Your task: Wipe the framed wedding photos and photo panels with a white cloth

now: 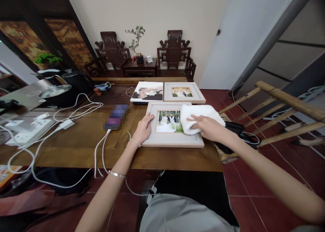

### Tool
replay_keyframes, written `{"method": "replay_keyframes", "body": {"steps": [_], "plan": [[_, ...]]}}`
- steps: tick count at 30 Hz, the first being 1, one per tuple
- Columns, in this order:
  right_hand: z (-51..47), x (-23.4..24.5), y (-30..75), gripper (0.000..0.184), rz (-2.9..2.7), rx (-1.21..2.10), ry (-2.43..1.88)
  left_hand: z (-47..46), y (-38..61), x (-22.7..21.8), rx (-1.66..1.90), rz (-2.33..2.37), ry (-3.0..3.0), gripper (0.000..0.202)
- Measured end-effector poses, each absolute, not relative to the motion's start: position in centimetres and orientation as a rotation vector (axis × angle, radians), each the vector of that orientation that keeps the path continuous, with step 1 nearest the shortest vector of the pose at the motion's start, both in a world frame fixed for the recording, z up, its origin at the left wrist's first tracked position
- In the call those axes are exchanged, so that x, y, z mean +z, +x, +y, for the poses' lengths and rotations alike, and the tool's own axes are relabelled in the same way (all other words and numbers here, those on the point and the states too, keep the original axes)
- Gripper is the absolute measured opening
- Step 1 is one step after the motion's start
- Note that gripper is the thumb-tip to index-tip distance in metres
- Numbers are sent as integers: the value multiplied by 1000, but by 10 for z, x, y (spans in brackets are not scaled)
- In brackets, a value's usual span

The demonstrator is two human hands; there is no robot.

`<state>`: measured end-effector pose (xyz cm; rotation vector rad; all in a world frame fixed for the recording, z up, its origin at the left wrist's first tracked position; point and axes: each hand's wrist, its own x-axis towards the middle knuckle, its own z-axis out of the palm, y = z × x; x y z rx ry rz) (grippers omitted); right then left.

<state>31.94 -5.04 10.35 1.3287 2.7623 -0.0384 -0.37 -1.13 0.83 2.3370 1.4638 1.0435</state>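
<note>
A light wooden picture frame (175,145) lies flat near the front edge of the table, with a wedding photo of two people in its middle. My left hand (143,128) grips the frame's left side, fingers over the border. On the frame's right part rests a folded white towel (203,112). My right hand (209,126) presses on this towel, its fingers bent into the cloth; the towel covers the frame's upper right corner and the photo's right edge.
Behind lie a second framed photo (196,94) and a photo album (147,95). To the left are a phone (115,117) on charging cables, a power strip (33,132), a lidded pan (57,93) and a black kettle (76,81). A wooden chair (286,100) stands right.
</note>
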Motion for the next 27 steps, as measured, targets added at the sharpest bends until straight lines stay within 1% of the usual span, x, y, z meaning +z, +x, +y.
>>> {"method": "replay_keyframes", "body": {"steps": [6, 11, 15, 20, 23, 27], "plan": [[6, 94, 321, 64, 2833, 70, 1410, -12, -5, 9, 1054, 1446, 2333, 44], [-6, 83, 322, 63, 2849, 138, 1398, -12, -4, 9, 1055, 1448, 2337, 44], [-54, 87, 324, 63, 2832, 27, 1335, -12, -3, 9, 1056, 1451, 2327, 45], [-110, 114, 325, 62, 2885, -208, 1223, -12, -2, 10, 1038, 1472, 2333, 46], [-121, 123, 321, 62, 2850, -315, 1228, -12, -2, 9, 1032, 1475, 2353, 47], [-103, 113, 314, 66, 2847, -259, 1303, -11, -3, 8, 1031, 1467, 2361, 46]]}}
